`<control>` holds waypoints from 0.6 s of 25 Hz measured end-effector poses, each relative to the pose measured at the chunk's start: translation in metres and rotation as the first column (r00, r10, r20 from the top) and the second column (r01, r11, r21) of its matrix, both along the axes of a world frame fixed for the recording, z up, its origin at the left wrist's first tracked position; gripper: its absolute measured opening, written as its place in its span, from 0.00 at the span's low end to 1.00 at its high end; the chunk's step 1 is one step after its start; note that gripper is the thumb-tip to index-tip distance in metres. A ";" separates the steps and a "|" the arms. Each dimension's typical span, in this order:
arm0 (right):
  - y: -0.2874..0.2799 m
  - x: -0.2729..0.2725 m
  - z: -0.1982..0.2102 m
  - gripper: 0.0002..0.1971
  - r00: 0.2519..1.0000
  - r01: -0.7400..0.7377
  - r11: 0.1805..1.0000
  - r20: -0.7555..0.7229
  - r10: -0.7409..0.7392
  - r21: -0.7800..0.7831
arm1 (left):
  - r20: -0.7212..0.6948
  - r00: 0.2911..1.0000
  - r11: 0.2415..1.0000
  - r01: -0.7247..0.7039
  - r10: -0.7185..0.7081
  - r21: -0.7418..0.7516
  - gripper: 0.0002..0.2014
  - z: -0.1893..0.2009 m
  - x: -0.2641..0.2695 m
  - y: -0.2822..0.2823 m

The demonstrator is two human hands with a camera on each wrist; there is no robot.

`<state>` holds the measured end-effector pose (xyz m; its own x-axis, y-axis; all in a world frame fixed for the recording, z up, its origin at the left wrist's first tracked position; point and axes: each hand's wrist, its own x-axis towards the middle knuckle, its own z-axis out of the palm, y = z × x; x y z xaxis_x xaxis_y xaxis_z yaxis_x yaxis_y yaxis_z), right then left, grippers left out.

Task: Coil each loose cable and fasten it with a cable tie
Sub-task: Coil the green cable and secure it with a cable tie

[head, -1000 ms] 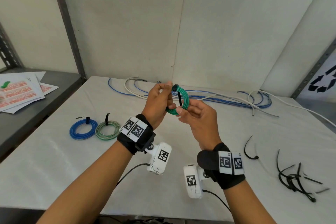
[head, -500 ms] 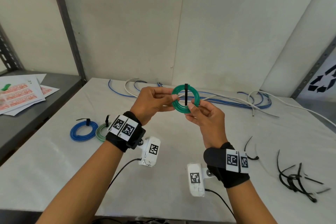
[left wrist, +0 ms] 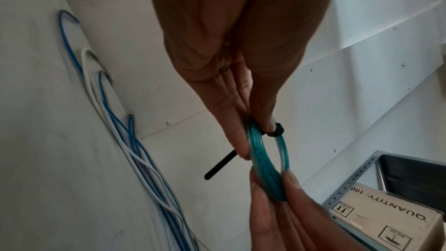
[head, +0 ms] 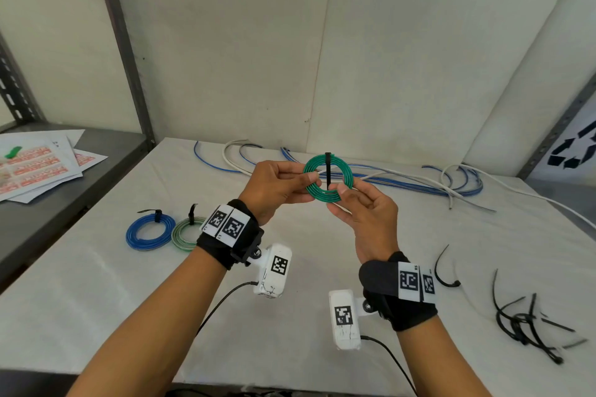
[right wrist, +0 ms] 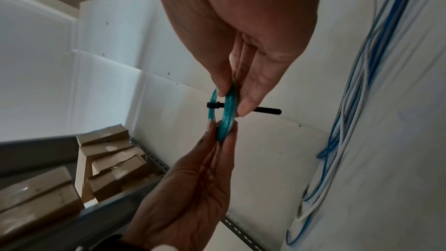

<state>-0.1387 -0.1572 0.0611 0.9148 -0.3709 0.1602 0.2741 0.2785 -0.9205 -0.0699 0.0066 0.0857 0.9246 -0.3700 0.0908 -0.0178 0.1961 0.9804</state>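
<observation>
A small green cable coil (head: 345,171) is held up above the white table (head: 290,316), facing me. A black cable tie (head: 328,167) is cinched round its top, and the tail runs straight down across the ring. My left hand (head: 309,179) pinches the coil's left side. My right hand (head: 339,192) pinches its lower edge from below. In the left wrist view the left fingertips (left wrist: 241,150) grip the coil (left wrist: 259,159) near the tie head (left wrist: 277,131). In the right wrist view the right hand (right wrist: 233,102) pinches the coil (right wrist: 226,123) beside the tie's tail (right wrist: 265,111).
Two tied coils, blue (head: 150,232) and pale green (head: 182,235), lie at the left. Loose blue and white cables (head: 419,180) run along the back. Several black cable ties (head: 522,322) lie at the right. Papers (head: 38,164) sit on a grey shelf at the left.
The coil has turned from edge-on to facing me and risen slightly. The right hand shifted from the tie to the coil's lower edge. Little has changed in the last half second.
</observation>
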 end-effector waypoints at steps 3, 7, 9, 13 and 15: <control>0.003 0.006 0.005 0.15 1.000 0.013 0.999 0.005 -0.013 -0.037 | -0.070 0.998 1.000 0.001 -0.002 -0.019 0.10 -0.003 0.004 0.003; 0.009 0.031 0.015 0.14 0.999 0.040 0.884 0.004 -0.043 -0.466 | 0.102 0.961 0.946 -0.272 0.257 0.178 0.18 -0.005 0.008 0.019; 0.024 0.038 0.018 0.12 0.992 0.116 0.598 0.118 -0.035 -0.793 | 0.103 0.967 0.948 -0.250 0.234 0.197 0.19 -0.001 0.002 0.028; 0.063 0.038 0.021 0.10 0.987 0.120 0.045 0.124 0.104 -0.992 | -0.075 0.988 0.989 -0.128 0.134 0.078 0.23 0.000 -0.002 0.061; 0.075 0.032 0.021 0.10 0.962 0.081 0.207 0.130 0.238 -0.975 | -0.083 0.985 0.987 -0.146 0.152 0.073 0.19 -0.004 -0.002 0.083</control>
<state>-0.1062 -0.0824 0.0825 0.8090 0.2934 0.5094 0.5250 -0.7506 -0.4014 -0.0723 0.0900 0.0815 0.9731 -0.2301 -0.0139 0.0453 0.1317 0.9903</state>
